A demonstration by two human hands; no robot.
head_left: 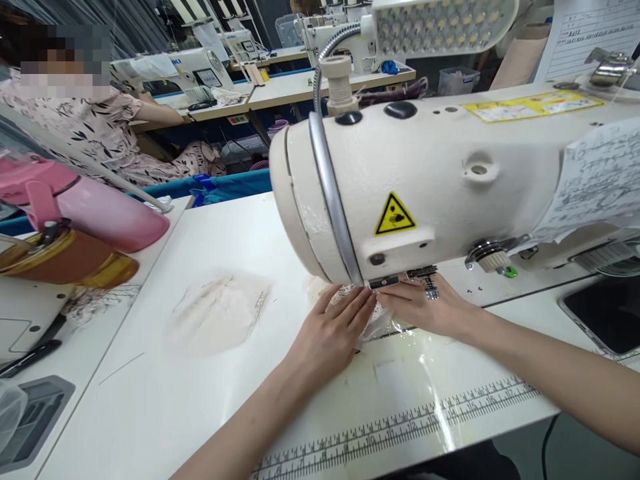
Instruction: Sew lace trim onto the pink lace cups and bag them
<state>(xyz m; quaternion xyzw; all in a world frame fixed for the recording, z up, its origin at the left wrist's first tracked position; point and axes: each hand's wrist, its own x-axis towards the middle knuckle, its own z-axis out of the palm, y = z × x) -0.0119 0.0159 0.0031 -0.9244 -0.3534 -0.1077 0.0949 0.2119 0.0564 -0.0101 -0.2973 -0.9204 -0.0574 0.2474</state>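
Behind the desk's [150,420] ruled edge, the left hand [333,327] lies flat on lace [374,325]; the right hand's [433,307] grip is unclear. Either, straying under the sewing machine [440,173], risks piercing.

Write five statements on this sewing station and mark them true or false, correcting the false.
The left hand and the right hand are both at the lacy material by the sewing machine. True.
The sewing machine bears a red circular sign. False: it bears a yellow triangular sign.
A phone lies on the table, right of both hands. True.
The left hand holds scissors. False: it lies flat at the lacy material.
Ruler markings run along the table's near edge. True.
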